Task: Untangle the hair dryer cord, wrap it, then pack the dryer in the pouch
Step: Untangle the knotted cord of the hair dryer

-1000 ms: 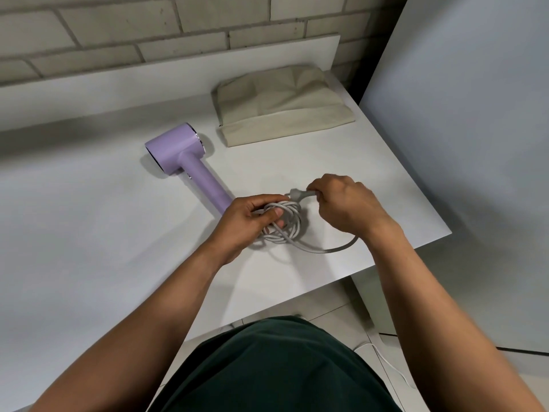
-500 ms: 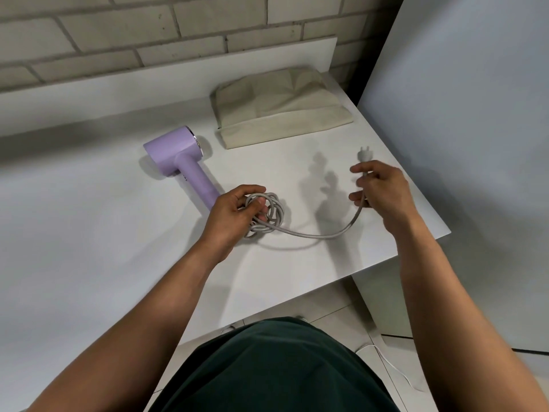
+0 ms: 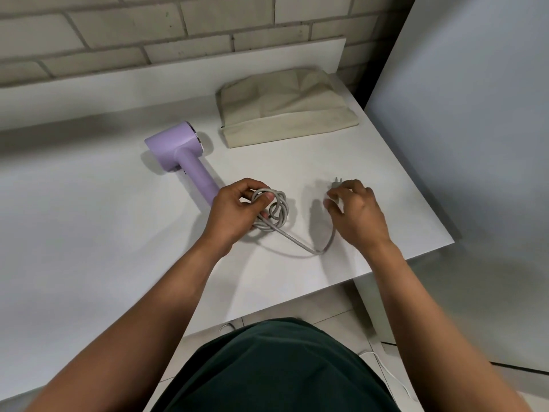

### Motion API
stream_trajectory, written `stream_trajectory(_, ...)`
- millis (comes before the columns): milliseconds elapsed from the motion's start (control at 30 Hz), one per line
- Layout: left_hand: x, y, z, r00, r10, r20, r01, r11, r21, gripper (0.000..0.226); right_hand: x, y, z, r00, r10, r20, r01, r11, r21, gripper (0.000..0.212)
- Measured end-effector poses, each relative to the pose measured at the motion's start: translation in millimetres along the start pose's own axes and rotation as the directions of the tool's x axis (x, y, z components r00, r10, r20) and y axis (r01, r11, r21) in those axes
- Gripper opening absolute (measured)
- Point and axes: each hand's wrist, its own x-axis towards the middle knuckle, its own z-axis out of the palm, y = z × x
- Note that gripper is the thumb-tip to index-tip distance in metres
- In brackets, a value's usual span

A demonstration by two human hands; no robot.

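Note:
A lilac hair dryer (image 3: pixel 181 150) lies on the white table (image 3: pixel 89 233), handle pointing toward me. Its grey cord (image 3: pixel 277 211) is bunched in a knotted coil at the handle's end. My left hand (image 3: pixel 234 214) grips that coil, thumb pressed on the loops. One free strand runs from the coil along the table and bends up under my right hand (image 3: pixel 358 214). The plug (image 3: pixel 337 182) sticks out past my right hand's fingertips, held low over the table with fingers loosely curled. A beige fabric pouch (image 3: pixel 285 108) lies flat behind the hands.
A brick wall and a white backboard (image 3: pixel 178 75) close off the far side. The table's right edge (image 3: pixel 439 233) and front edge are close to my right hand. A grey panel (image 3: pixel 475 129) stands to the right. Tiled floor with a thin white cable (image 3: pixel 386 370) lies below.
My right hand drew the plug end out of the coil to the right, raised it, then lowered it toward the table. My left hand stayed on the coil, which is now smaller.

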Motion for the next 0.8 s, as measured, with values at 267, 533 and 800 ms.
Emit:
stream_trajectory(267, 1.6, 6.5, 11.8, 0.997, 0.042, -0.066, -0.038, 0.998, 0.056, 0.009, -25.9, -47.7, -36.5, 0.822, -0.284, 0.493, 0.144, 0.942, 0.302, 0.032)
stream_trajectory(533, 7.6, 10.1, 17.2, 0.999, 0.048, -0.019, -0.047, 0.996, 0.075, 0.01, -32.3, -40.2, -27.8, 0.968, -0.162, 0.191, 0.051, 0.874, 0.483, 0.009)
stream_trajectory(800, 13.5, 16.3, 9.9, 0.989, -0.11, 0.1, 0.135, 0.946, -0.296, 0.028, -29.4, -39.8, -15.0, 0.979, -0.149, -0.14, 0.175, 0.964, 0.202, 0.007)
